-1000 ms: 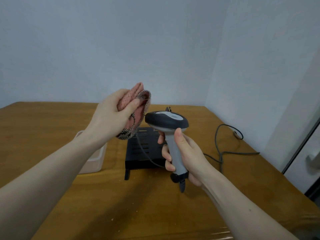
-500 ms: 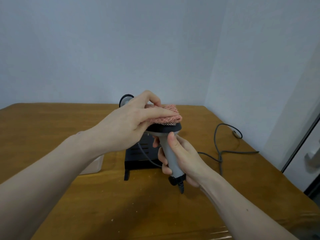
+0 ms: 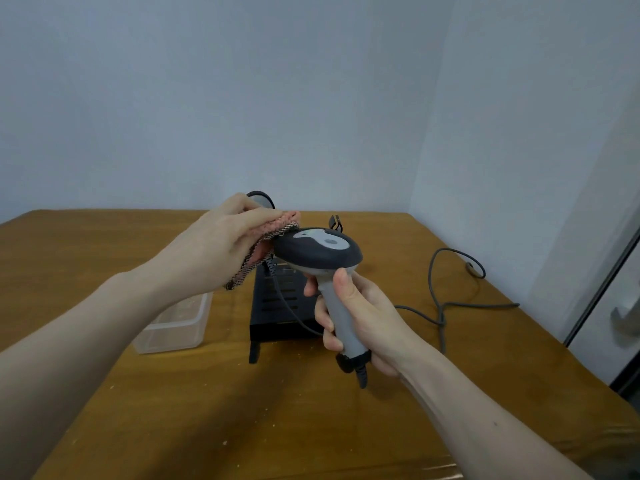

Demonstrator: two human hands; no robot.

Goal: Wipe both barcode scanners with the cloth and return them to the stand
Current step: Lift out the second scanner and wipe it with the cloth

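My right hand (image 3: 360, 317) grips the grey handle of a barcode scanner (image 3: 317, 252), held upright above the table with its dark head and light top plate facing up. A pink woven cloth (image 3: 266, 242) is held in my left hand (image 3: 214, 244), its edge touching the left side of the scanner head. Behind my hands the black slotted stand (image 3: 277, 303) sits on the table. The rounded head of a second scanner (image 3: 261, 199) peeks over my left hand; most of it is hidden.
A clear plastic box (image 3: 173, 327) stands left of the stand, partly under my left forearm. A grey cable (image 3: 446, 306) loops across the wooden table (image 3: 173, 410) to the right. Walls close in behind and at right, with a door frame (image 3: 602, 289) at far right.
The cloth lay on top of the scanner head half a second ago. My left hand has drawn it off to the left, uncovering the top plate. The scanner has tilted a little.
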